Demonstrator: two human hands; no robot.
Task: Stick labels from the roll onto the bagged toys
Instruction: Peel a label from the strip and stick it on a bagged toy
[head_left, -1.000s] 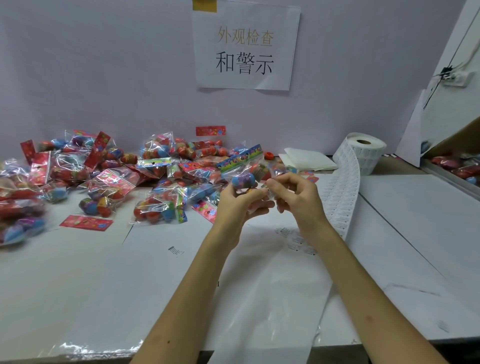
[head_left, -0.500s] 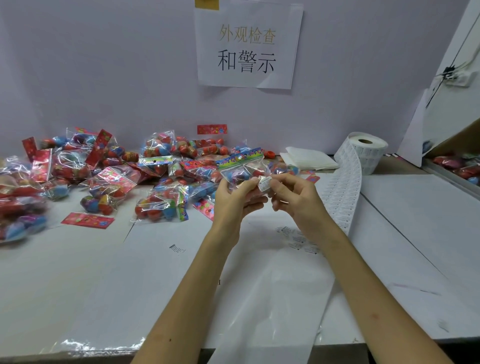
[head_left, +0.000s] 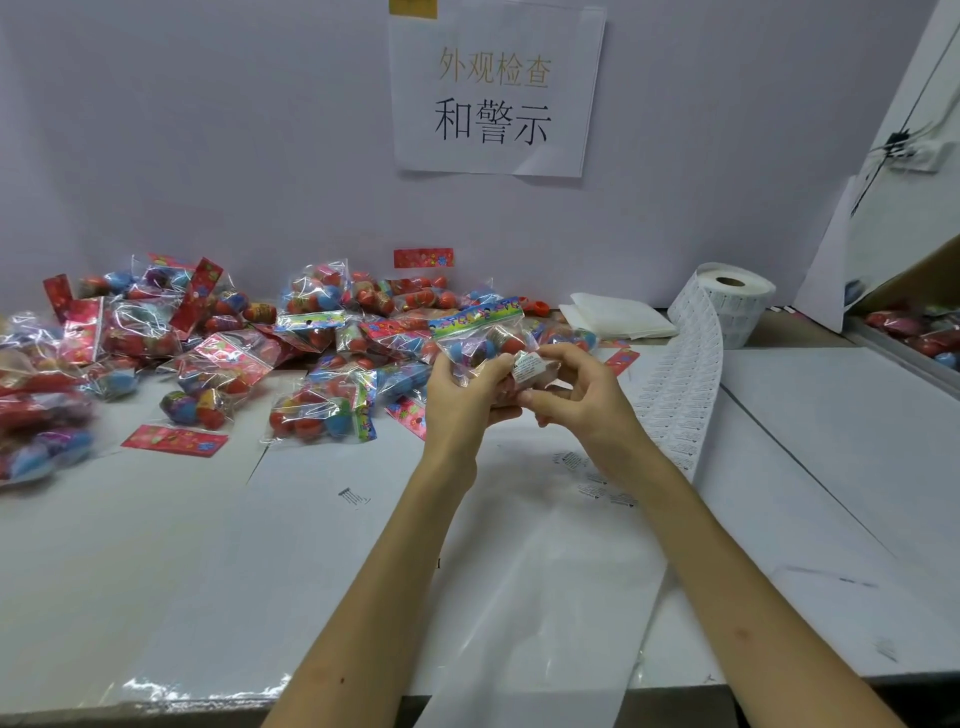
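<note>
My left hand (head_left: 464, 391) grips a clear bag of coloured toy balls (head_left: 480, 338) with a blue-green header card, held above the table's middle. My right hand (head_left: 576, 395) holds the bag's right side, and its thumb presses a small white printed label (head_left: 527, 365) against the plastic. The label roll (head_left: 732, 306) stands at the back right. Its strip of labels (head_left: 680, 405) runs forward along the table to my right forearm.
A heap of bagged toys (head_left: 223, 353) covers the table's left and back. Loose red header cards (head_left: 174, 440) lie near it. Folded white cloth (head_left: 615, 317) sits beside the roll. A clear plastic sheet (head_left: 545, 597) hangs over the front edge. A paper sign (head_left: 496, 88) hangs on the wall.
The bag has tilted so the header card is up and the label faces me. My right thumb has moved onto the label on the bag.
</note>
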